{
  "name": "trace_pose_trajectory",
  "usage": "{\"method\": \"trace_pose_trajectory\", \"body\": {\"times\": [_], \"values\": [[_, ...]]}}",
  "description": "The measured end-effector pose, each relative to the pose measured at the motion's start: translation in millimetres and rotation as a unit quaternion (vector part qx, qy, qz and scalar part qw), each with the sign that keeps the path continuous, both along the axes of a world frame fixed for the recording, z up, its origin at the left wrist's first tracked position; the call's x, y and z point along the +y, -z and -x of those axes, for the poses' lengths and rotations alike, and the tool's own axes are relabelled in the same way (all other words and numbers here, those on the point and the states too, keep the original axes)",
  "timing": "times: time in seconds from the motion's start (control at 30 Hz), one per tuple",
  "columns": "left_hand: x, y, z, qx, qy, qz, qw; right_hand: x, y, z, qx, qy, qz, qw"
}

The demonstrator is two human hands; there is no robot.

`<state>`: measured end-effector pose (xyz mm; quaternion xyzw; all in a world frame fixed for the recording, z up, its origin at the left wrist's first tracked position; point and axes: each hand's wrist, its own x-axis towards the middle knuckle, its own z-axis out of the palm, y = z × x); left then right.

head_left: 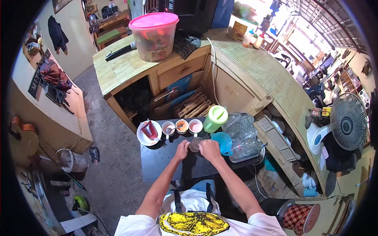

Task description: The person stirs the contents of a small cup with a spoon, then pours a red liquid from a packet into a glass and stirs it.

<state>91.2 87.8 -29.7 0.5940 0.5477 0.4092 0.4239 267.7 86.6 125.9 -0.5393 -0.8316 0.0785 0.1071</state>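
Between my two hands on the dark low table (155,167) is a small clear glass (195,144). My left hand (182,150) is closed at its left side. My right hand (210,150) is closed at its right side, with fingers near the rim. Just right of it stands a blue plastic jug (223,142). Behind my hands, three white cups (195,126) stand in a row, one with a spoon. To their left, a white bowl (156,141) holds a bag of red liquid (149,129). A green lidded pitcher (215,118) stands behind the jug.
Several clear glasses (244,145) lie grouped in a tray at the table's right end. Past the table stands a wooden counter (114,80) bearing a pink-lidded tub (153,39). A fan (347,122) is at far right, a bucket (73,160) on the left floor.
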Motion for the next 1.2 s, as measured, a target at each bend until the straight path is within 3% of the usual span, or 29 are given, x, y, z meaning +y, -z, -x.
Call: {"method": "trace_pose_trajectory", "body": {"times": [0.2, 0.3, 0.43, 0.53, 0.63, 0.8, 1.0, 1.1, 1.2], "values": [[-4, 4, -5, 0.104, -0.049, -0.124, 0.985, 32, -3, 2, -0.075, -0.024, -0.033, 0.996], [-9, -8, -8, -0.005, -0.071, 0.014, 0.997, 34, -1, 2, -0.101, -0.038, -0.014, 0.994], [-8, -6, -10, 0.017, -0.095, 0.018, 0.995, 35, -2, 5, -0.081, -0.062, 0.023, 0.994], [-2, -9, -13, 0.0, -0.096, 0.028, 0.995, 38, 1, 7, -0.05, -0.05, -0.015, 0.997], [-2, -11, -12, -0.017, -0.092, 0.045, 0.995, 42, 2, 9, -0.087, -0.04, -0.054, 0.994], [2, 6, -15, -0.014, -0.109, 0.048, 0.993, 37, -3, 6, -0.098, -0.06, -0.009, 0.993], [-5, 23, -15, -0.012, -0.21, 0.049, 0.976, 22, -28, -9, -0.033, -0.065, -0.071, 0.995], [-19, -15, 4, 0.008, -0.195, 0.071, 0.978, 10, -47, -20, -0.01, -0.056, -0.108, 0.993], [-40, -22, 23, 0.032, -0.203, 0.096, 0.974, 1, -53, -34, 0.004, -0.025, -0.102, 0.994]]}}
